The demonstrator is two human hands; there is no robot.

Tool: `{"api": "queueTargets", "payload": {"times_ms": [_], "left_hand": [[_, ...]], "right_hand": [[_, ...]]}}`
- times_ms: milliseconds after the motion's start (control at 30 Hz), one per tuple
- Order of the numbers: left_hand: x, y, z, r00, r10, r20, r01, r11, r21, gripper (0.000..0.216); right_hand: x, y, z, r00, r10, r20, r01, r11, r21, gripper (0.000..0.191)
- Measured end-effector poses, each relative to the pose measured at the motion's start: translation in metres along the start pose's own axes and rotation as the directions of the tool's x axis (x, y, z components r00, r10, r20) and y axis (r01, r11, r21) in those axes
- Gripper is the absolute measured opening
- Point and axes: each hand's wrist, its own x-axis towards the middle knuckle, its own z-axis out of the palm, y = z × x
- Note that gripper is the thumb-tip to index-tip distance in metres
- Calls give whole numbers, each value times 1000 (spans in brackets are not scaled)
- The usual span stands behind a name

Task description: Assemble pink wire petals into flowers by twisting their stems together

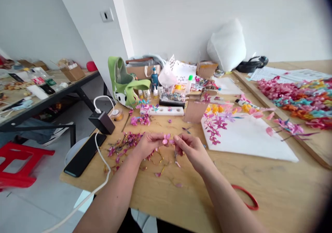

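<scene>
Between my two hands, above the wooden table [181, 195], is a small pink artificial flower [166, 139]. My left hand [149, 143] pinches it from the left side, thumb and fingers pressed together. From the right, the thumb and forefinger of my right hand [187, 146] close on a petal at its edge. Beneath and to the left of my hands lies a loose pile of pink-purple flowers [127, 139] on thin wire stems. Its stem is hidden by my fingers.
A white foam board [249, 139] with flower sprigs lies to the right. Red-handled scissors [250, 200] rest near the front. At left are a black phone [84, 157], a charger block [102, 122] and a white cable [105, 181]. A green bag [121, 84] and bottles stand behind.
</scene>
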Motion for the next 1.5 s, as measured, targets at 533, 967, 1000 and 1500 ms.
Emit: {"api": "queueTargets", "payload": {"times_ms": [533, 967, 1000, 1500], "left_hand": [[1, -6, -2, 997, -45, -68, 37, 993, -114, 19], [1, -4, -5, 990, -25, -136, -4, 978, -208, 15], [1, -5, -5, 991, -25, -134, -3, 978, -209, 14], [0, -7, 4, 997, -68, -20, 63, 982, -181, 20]], "right_hand": [[-5, -10, -21, 952, 34, 303, 70, 943, -325, 31], [-19, -3, -17, 722, 312, 617, 373, 576, -727, 13], [-19, -5, -19, 748, 292, 596, 334, 610, -718, 14], [-2, 1, -15, 950, 136, 282, -68, 969, -238, 12]]}}
